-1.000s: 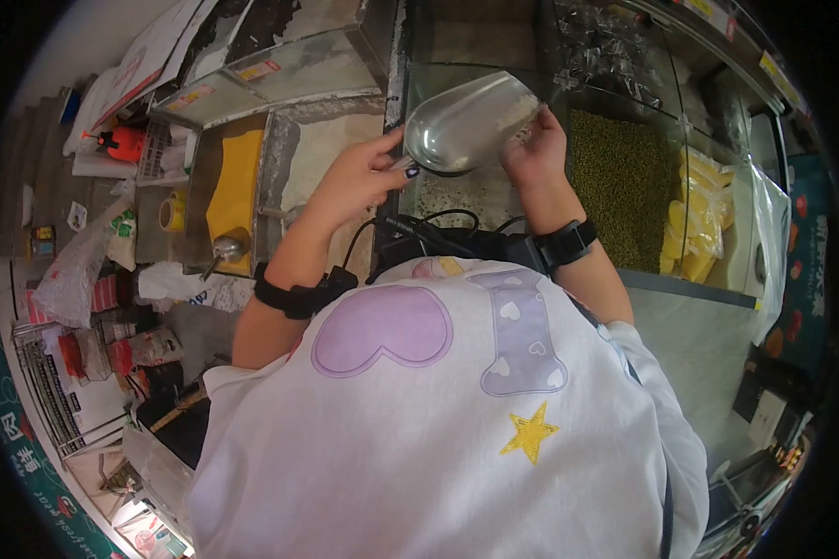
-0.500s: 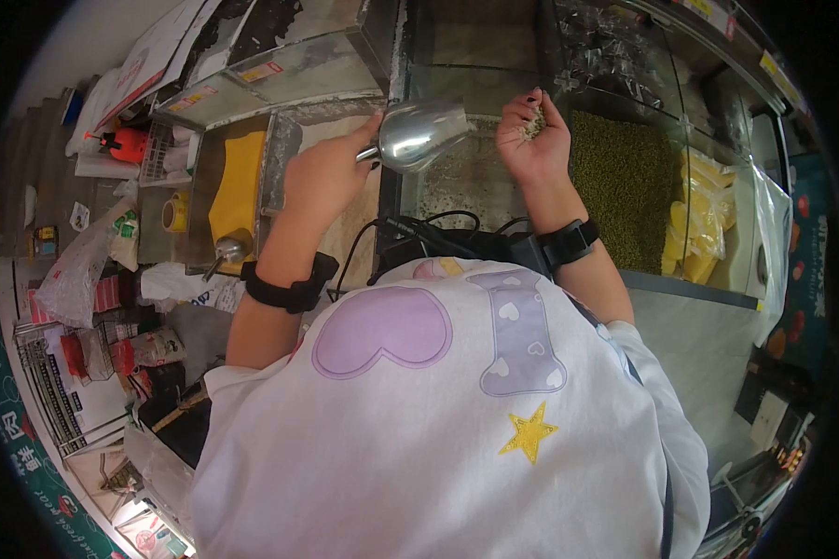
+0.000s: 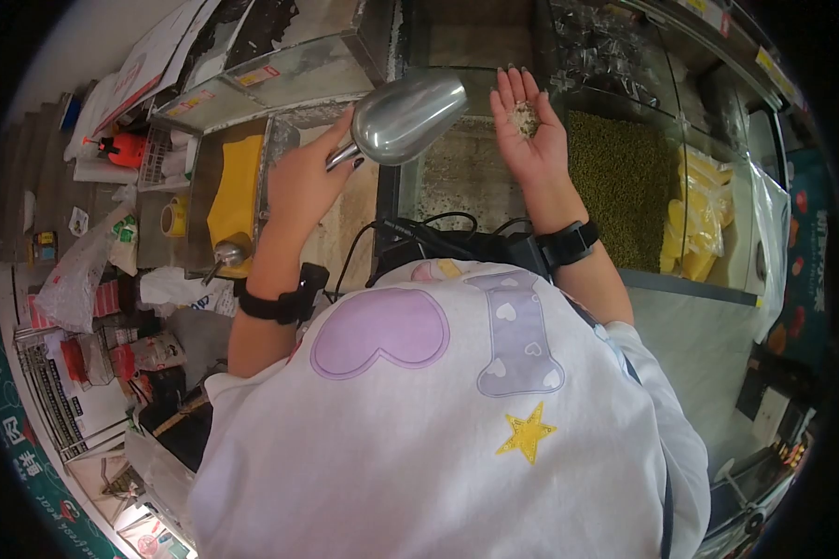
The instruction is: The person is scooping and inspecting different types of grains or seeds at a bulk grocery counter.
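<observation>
My left hand [image 3: 298,191] is closed round the handle of a shiny metal scoop [image 3: 410,116], its bowl tilted up to the right. Palm up, my right hand [image 3: 536,160] lies open with fingers stretched out, and a small heap of pale grains [image 3: 524,119] rests on the palm. Between and below the hands is a glass-sided bin [image 3: 461,177] with scattered grains over its bottom. The scoop's bowl hangs above the left part of this bin; whether anything is inside the bowl cannot be seen.
Right of my right hand is a bin of small green beans [image 3: 620,177], then yellow packets [image 3: 704,210]. On the left are a yellow sheet [image 3: 236,191], a second scoop [image 3: 228,253] and a tape roll [image 3: 173,216]. Black cables [image 3: 447,222] run near my waist.
My right hand has uncurled its fingers and turned the palm up, showing the grains. My left hand has drawn slightly left, and the scoop's bowl is tipped higher.
</observation>
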Demonstrator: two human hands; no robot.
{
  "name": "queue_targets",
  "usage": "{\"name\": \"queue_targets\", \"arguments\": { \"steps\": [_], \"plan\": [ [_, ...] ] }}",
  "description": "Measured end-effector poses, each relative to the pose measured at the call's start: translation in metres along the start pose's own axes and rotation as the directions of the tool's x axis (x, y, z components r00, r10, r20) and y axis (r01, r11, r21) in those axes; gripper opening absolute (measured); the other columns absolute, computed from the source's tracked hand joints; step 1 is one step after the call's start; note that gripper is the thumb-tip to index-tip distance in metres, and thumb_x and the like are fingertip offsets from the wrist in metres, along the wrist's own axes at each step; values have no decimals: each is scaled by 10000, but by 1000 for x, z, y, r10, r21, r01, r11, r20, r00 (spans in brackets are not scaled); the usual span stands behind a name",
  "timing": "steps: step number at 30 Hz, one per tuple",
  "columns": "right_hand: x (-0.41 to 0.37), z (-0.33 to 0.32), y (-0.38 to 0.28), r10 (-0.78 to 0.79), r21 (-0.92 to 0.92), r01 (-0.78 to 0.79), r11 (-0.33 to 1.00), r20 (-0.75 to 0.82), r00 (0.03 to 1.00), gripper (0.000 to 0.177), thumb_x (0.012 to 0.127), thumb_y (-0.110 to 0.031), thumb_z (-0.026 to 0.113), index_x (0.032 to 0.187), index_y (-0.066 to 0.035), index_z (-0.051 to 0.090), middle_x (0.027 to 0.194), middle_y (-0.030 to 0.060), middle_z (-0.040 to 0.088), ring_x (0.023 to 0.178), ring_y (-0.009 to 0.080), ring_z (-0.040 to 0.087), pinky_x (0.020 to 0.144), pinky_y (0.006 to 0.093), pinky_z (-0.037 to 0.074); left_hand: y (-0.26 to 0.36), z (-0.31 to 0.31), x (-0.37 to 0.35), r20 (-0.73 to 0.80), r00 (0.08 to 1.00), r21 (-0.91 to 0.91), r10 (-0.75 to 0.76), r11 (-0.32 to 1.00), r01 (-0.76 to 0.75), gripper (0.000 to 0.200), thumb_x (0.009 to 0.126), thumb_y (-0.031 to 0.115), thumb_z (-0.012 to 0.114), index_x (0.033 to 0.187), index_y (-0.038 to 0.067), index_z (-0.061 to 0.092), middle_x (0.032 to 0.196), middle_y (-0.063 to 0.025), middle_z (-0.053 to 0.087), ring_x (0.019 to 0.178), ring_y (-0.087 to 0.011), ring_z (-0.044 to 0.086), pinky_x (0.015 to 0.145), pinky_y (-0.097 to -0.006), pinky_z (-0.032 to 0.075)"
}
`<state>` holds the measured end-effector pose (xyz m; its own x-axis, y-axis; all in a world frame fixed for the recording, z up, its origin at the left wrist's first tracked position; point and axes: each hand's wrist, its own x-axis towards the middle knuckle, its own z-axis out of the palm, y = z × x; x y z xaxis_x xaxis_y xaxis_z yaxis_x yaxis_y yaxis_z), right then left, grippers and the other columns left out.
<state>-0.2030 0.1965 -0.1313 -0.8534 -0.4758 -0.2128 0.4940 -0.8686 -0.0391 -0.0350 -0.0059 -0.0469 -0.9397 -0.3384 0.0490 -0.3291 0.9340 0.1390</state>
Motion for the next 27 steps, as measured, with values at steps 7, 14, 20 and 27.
{"name": "queue_targets", "arguments": {
  "steps": [7, 14, 20, 27],
  "plan": [
    [3, -10, -2, 122, 221, -214, 952, 367, 922, 466, 982, -292, 219, 1336, -14, 338, 1398, 141, 344, 1321, 285, 282, 1087, 425, 236, 7, -8, -21, 110, 994, -487, 1, 872, 53, 632, 724, 193, 643, 1308, 313, 437, 807, -130, 637, 752, -291, 623, 693, -329, 465],
    [3, -7, -2, 128, 269, -289, 919, 490, 862, 472, 977, -296, 227, 1340, -12, 329, 1406, 138, 335, 1337, 286, 244, 1098, 432, 201, 29, -29, -24, 109, 993, -306, -45, 949, 77, 651, 729, 204, 630, 1322, 347, 404, 738, -124, 619, 708, -284, 615, 663, -343, 468],
    [2, -9, -2, 116, 244, -270, 931, 504, 856, 472, 976, -297, 225, 1337, -14, 335, 1404, 135, 338, 1339, 282, 234, 1097, 435, 202, 35, -20, -24, 143, 988, -328, -54, 940, 99, 672, 723, 214, 630, 1331, 364, 386, 722, -112, 619, 704, -286, 614, 659, -356, 471],
    [1, -8, -1, 130, 213, -252, 944, 462, 877, 477, 977, -297, 213, 1338, -7, 330, 1404, 138, 337, 1339, 285, 233, 1096, 431, 205, 42, -20, -25, 162, 985, -330, -57, 938, 108, 671, 720, 212, 625, 1331, 360, 387, 749, -103, 634, 725, -284, 622, 670, -357, 478]
  ]
}}
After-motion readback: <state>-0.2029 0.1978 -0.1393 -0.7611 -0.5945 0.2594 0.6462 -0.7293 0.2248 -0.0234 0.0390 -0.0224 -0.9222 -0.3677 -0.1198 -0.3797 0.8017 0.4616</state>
